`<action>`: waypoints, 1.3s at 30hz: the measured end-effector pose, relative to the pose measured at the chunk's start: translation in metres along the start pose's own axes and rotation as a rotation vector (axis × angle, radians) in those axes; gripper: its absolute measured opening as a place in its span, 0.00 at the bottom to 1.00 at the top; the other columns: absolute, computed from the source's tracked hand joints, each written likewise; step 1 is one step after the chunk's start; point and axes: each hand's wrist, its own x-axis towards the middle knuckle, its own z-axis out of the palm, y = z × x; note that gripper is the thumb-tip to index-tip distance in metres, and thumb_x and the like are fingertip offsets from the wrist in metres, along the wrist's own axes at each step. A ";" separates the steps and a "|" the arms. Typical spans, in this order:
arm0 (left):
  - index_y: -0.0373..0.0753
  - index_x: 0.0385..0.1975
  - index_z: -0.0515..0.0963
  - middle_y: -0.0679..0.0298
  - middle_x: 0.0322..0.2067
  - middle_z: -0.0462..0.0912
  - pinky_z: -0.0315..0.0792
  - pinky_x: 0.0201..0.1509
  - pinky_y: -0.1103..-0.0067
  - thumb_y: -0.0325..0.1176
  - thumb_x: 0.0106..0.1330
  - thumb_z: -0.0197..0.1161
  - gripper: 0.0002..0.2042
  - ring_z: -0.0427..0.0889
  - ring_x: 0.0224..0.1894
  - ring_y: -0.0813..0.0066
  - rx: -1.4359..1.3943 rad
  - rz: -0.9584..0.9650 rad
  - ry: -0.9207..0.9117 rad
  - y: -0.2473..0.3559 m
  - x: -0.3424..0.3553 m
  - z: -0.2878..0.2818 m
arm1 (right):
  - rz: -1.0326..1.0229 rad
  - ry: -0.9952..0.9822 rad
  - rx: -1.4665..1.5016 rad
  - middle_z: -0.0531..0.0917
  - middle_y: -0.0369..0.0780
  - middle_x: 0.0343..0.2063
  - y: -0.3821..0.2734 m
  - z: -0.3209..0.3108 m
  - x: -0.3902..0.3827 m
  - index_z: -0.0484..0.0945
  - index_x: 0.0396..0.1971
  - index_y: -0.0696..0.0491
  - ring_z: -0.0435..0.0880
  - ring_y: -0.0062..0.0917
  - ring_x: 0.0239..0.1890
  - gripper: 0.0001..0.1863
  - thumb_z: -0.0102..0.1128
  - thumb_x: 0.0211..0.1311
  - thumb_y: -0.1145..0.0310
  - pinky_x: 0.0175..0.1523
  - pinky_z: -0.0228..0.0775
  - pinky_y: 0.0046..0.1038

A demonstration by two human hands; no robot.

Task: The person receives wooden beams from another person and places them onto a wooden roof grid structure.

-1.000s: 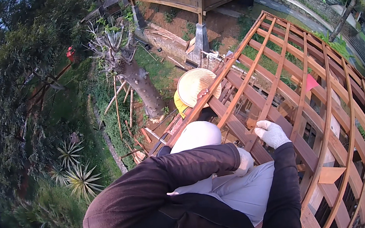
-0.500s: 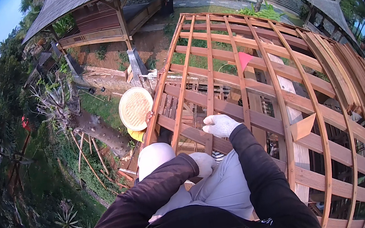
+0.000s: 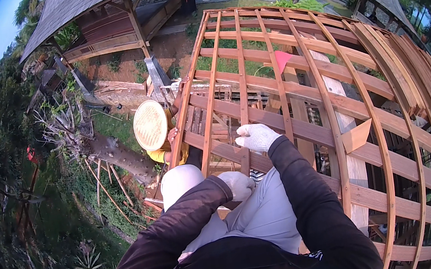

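My right hand point(image 3: 254, 138), in a white glove, is over a crossing of the brown timber lattice point(image 3: 241, 95), fingers curled on something I cannot make out. My gloved left hand point(image 3: 239, 187) is curled low between my pale-trousered legs point(image 3: 263, 215), beside the lattice; what it holds is hidden. A co-worker in a straw hat point(image 3: 150, 125) and yellow top is just beyond my left knee, both hands on the lattice's left beam point(image 3: 185, 104).
Loose planks point(image 3: 425, 74) are stacked on the right of the lattice. A pink triangle point(image 3: 282, 60) and a wooden offcut point(image 3: 356, 137) sit on it. Below left are a bare tree trunk point(image 3: 126, 157) and greenery. A roofed pavilion point(image 3: 81, 21) stands beyond.
My view has turned toward the lattice, which fills more of the picture. The co-worker has straightened slightly, showing more yellow top and a hand higher on the beam. My hands stay near the same places.
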 end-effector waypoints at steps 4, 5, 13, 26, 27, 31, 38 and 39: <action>0.45 0.45 0.88 0.50 0.43 0.89 0.79 0.55 0.60 0.38 0.61 0.58 0.17 0.88 0.49 0.47 -0.067 0.033 0.076 -0.006 0.002 0.000 | -0.044 0.007 -0.055 0.89 0.52 0.54 0.010 0.002 0.007 0.85 0.58 0.56 0.87 0.45 0.59 0.29 0.68 0.66 0.49 0.66 0.76 0.38; 0.45 0.45 0.88 0.50 0.43 0.90 0.79 0.55 0.60 0.38 0.61 0.58 0.17 0.88 0.49 0.47 -0.086 0.052 0.091 -0.004 -0.001 0.002 | -0.034 -0.009 -0.041 0.88 0.52 0.55 0.013 0.007 0.007 0.85 0.58 0.55 0.87 0.45 0.60 0.29 0.68 0.67 0.48 0.67 0.75 0.38; 0.46 0.37 0.89 0.52 0.34 0.89 0.81 0.49 0.60 0.39 0.61 0.60 0.12 0.90 0.41 0.50 0.236 0.088 0.220 0.019 -0.006 -0.076 | -0.023 -0.101 -0.150 0.89 0.50 0.51 0.030 0.020 0.038 0.88 0.52 0.50 0.88 0.45 0.55 0.24 0.67 0.65 0.48 0.61 0.79 0.39; 0.45 0.40 0.88 0.56 0.35 0.89 0.82 0.49 0.62 0.38 0.61 0.64 0.12 0.90 0.41 0.52 0.607 0.637 0.080 0.186 -0.081 -0.133 | -0.009 -0.140 -0.173 0.88 0.47 0.55 0.021 0.016 0.031 0.85 0.55 0.55 0.85 0.41 0.61 0.27 0.65 0.69 0.48 0.67 0.74 0.38; 0.45 0.40 0.88 0.56 0.35 0.88 0.82 0.49 0.62 0.38 0.61 0.64 0.12 0.90 0.41 0.52 0.607 0.669 0.075 0.191 -0.086 -0.132 | -0.003 -0.140 -0.175 0.88 0.47 0.55 0.022 0.017 0.033 0.85 0.55 0.55 0.85 0.41 0.61 0.27 0.65 0.69 0.48 0.67 0.74 0.38; 0.45 0.40 0.88 0.56 0.36 0.88 0.82 0.49 0.62 0.38 0.61 0.64 0.11 0.89 0.41 0.52 0.615 0.762 0.045 0.197 -0.103 -0.129 | -0.019 -0.107 -0.137 0.88 0.49 0.54 0.026 0.016 0.034 0.86 0.54 0.53 0.85 0.44 0.60 0.27 0.63 0.68 0.46 0.67 0.74 0.39; 0.46 0.40 0.87 0.57 0.36 0.87 0.82 0.48 0.62 0.39 0.62 0.64 0.11 0.89 0.41 0.52 0.633 0.809 0.019 0.198 -0.110 -0.120 | -0.024 -0.137 -0.115 0.87 0.49 0.57 0.026 0.012 0.041 0.85 0.57 0.54 0.85 0.43 0.62 0.30 0.64 0.67 0.44 0.68 0.73 0.38; 0.46 0.40 0.87 0.57 0.36 0.87 0.82 0.48 0.62 0.39 0.62 0.64 0.11 0.89 0.41 0.52 0.630 0.801 0.026 0.199 -0.110 -0.119 | -0.007 -0.152 -0.116 0.88 0.49 0.57 0.022 0.011 0.040 0.85 0.57 0.53 0.85 0.43 0.62 0.30 0.64 0.66 0.44 0.68 0.73 0.38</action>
